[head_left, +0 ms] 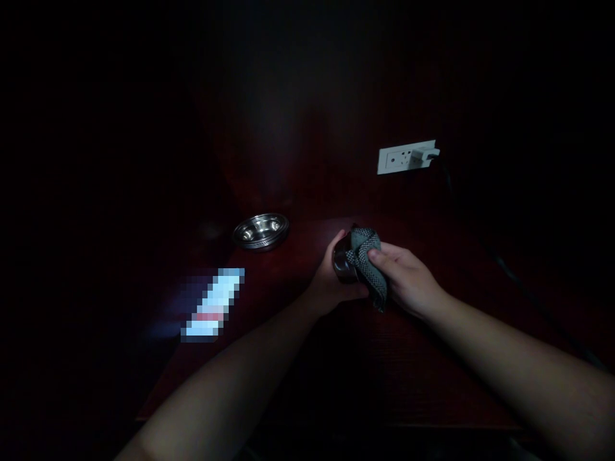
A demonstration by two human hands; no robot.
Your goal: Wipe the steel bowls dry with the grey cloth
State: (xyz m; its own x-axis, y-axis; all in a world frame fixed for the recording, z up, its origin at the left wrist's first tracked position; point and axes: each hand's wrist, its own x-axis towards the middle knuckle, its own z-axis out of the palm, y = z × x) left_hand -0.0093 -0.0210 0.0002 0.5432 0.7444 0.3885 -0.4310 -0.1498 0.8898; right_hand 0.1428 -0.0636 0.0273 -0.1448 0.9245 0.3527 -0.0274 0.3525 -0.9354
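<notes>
My left hand [331, 278] is wrapped round a small shiny metal cup or bowl [342, 262], held just above the dark red wooden table [298, 256]. My right hand [403, 275] grips a grey-green checked cloth [368, 256] and presses it against the cup's rim and side. The cloth hangs down between both hands. Most of the cup is hidden by my fingers and the cloth.
A shallow steel dish [261, 230] sits on the table to the left of my hands. A pixelated bright rectangle [214, 304] lies further left. A white wall socket [406, 157] with a plug and dark cable is at the back right. The surroundings are very dark.
</notes>
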